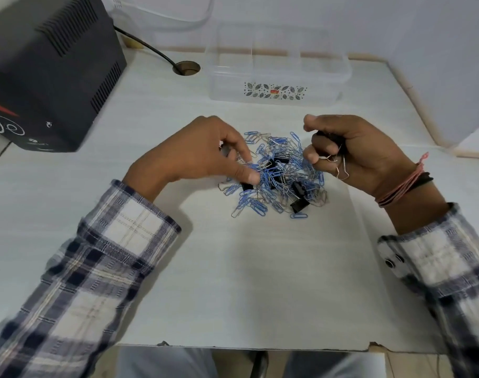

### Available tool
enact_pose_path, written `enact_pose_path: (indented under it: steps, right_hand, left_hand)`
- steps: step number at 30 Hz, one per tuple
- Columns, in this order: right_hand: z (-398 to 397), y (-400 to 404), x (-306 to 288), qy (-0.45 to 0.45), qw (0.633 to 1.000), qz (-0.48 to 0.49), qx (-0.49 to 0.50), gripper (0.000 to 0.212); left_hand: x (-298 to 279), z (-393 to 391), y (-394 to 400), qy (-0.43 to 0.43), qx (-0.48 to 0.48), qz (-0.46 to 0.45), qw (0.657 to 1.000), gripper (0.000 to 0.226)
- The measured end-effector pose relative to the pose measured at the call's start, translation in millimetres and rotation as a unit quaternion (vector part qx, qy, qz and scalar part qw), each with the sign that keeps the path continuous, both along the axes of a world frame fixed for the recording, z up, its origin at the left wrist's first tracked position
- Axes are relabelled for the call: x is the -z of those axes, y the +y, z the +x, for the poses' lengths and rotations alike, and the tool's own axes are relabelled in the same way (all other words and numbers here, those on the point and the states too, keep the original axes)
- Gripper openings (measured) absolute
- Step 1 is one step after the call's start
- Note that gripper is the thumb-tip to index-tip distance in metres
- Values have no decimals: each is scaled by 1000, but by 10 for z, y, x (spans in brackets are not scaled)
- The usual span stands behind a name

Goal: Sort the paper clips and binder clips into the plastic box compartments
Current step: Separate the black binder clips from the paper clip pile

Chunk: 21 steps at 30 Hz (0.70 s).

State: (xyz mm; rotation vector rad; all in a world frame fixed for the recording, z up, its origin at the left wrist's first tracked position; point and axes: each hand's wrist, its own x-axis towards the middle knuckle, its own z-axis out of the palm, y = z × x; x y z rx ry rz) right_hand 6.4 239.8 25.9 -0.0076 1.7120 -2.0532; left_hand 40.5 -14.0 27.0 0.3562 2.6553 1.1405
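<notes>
A heap of blue and silver paper clips (276,184) mixed with black binder clips (299,204) lies in the middle of the white table. My left hand (202,151) rests on the heap's left edge, fingers curled down into the clips; whether it grips one I cannot tell. My right hand (353,151) hovers just right of the heap, closed around black binder clips (339,162) whose wire handles hang below the fingers. The clear plastic box (276,69) with compartments stands behind the heap, with nothing visible inside.
A black electrical unit (47,69) with a cable fills the far left. A cable hole (186,68) sits left of the box. A clear lid (161,12) leans at the back wall. The table's front edge (260,347) is close to me.
</notes>
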Motion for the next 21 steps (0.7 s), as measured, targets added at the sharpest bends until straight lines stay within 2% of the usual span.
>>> enact_pose_path:
  steps: [2,4,7,11,14,16,18,21]
  right_hand:
    - [14,-13,-1,11,1000,28,-2,16]
    - [23,-29,-2,13,998,53,-8,19]
    - [30,-32,-35,-17,998,57,-15,25]
    - [13,5,-88,-87,996,-7,6,34]
    - [-3,37,-80,-112,992,-45,19,37]
    - [-10,48,-57,-127,988,-84,20,39]
    - [-6,45,-41,-144,982,-120,14,40]
    - [-1,48,-44,-152,980,-129,1,34]
  left_hand:
    - [6,20,9,2,15,-75,997,46]
    - [18,22,21,3,19,-98,995,48]
    - [32,9,17,9,22,-86,996,39]
    - [58,-7,-37,-10,14,-34,999,30]
    - [51,-8,-60,-23,4,70,997,25]
    - [33,-33,-57,-47,-14,183,982,15]
    - [36,-80,-59,-96,-44,335,936,15]
    - [28,-128,-75,-180,-96,520,829,28]
